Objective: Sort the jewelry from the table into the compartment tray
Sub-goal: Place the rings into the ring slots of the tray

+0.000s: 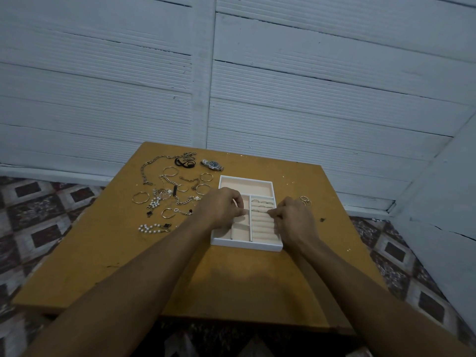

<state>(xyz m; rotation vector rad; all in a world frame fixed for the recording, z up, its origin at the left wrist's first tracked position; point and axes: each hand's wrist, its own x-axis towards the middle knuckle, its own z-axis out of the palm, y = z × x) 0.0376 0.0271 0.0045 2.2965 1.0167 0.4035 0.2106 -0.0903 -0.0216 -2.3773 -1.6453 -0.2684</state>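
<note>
A white compartment tray (246,245) with peach lining stands in the middle of the table (103,253). Several rings (262,202) sit in its ring rolls at the right. My right hand (291,220) is over those rolls and pinches a small ring at its fingertips. My left hand (221,208) is over the tray's left compartments with its fingers curled; whether it holds anything is hidden. Two or three loose rings (305,200) lie on the table just right of the tray.
Left of the tray lies a spread of jewelry: a chain necklace (152,163), gold hoops (140,197), a pearl bracelet (152,228). A wristwatch (212,164) lies behind the tray. A white plank wall stands close behind the table.
</note>
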